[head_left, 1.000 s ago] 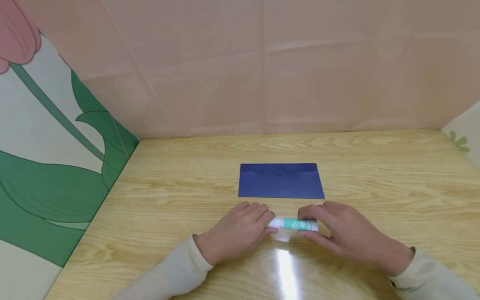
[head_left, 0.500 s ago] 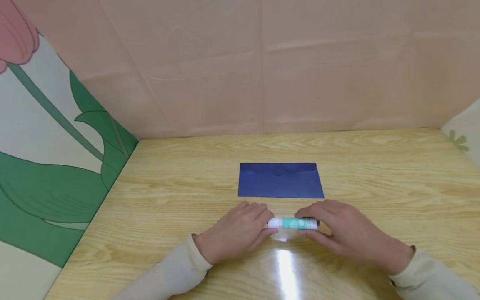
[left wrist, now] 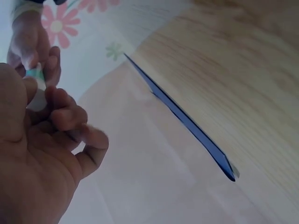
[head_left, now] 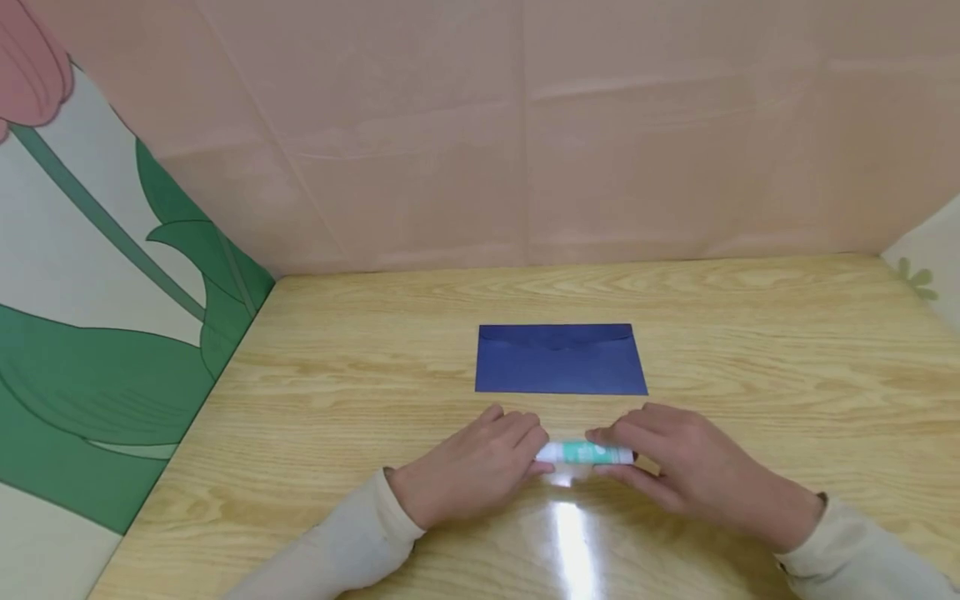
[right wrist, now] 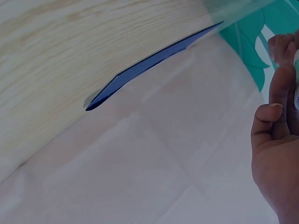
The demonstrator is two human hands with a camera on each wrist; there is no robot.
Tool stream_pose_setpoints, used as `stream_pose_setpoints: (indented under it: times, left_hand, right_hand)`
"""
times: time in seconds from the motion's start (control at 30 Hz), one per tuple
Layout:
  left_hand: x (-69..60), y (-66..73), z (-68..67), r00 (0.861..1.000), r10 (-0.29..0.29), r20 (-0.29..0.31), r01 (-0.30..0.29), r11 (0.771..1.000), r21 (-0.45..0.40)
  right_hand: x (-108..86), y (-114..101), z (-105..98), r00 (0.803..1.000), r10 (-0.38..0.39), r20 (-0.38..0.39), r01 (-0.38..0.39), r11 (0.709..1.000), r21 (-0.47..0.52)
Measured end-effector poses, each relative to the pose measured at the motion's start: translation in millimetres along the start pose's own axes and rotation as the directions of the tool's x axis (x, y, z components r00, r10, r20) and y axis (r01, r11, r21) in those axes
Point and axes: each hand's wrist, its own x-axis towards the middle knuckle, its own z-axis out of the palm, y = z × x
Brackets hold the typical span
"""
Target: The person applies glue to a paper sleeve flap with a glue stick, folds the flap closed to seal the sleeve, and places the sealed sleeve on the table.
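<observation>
A glue stick (head_left: 588,452) with a white and green barrel lies sideways between my two hands, low over the table. My left hand (head_left: 480,458) pinches its white left end between thumb and curled fingers, which hide the tip. The right hand (head_left: 697,462) holds the other end, thumb below and fingers above. Seen from the left wrist, the white end of the glue stick (left wrist: 38,100) shows between thumb and index finger. Beyond the hands a dark blue envelope (head_left: 561,367) lies flat, its flap side up and flap edge at the far side; neither hand touches it.
The wood-grain table (head_left: 360,358) ends at a pink cloth backdrop (head_left: 420,150). A flower-patterned panel (head_left: 97,367) borders the left side, and a pale one (head_left: 930,267) the right. A bright reflection shines on the tabletop in front of the hands.
Right fingertips have shifted slightly left along the glue stick, which sits a touch lower. The left hand stays nearly in place, and the envelope has not moved on the table.
</observation>
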Motion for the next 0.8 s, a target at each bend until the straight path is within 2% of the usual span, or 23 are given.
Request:
stream_pose_setpoints:
  times: [0.2, 0.37, 0.57, 0.8]
  left_hand:
    - [0.4, 1.3, 0.2, 1.000, 0.000, -0.010, 0.000, 1.000, 0.016]
    - [1.0, 2.4, -0.3, 1.000, -0.020, 0.008, 0.020, 0.999, 0.042]
    - [2.0, 3.9, -1.4, 0.997, -0.080, 0.019, 0.080, 0.997, -0.004]
    - [1.6, 4.1, -2.0, 0.995, -0.099, 0.014, 0.099, 0.995, -0.020]
  right_hand:
    - [0.8, -0.5, 0.1, 1.000, 0.007, 0.003, -0.007, 1.000, 0.021]
    - [1.5, -1.6, 0.5, 1.000, 0.009, -0.003, -0.009, 1.000, -0.010]
    - [2.3, -2.4, -0.8, 0.999, 0.054, -0.003, -0.054, 0.995, -0.088]
    - [3.5, -1.7, -0.3, 1.000, 0.024, -0.012, -0.025, 0.992, -0.124]
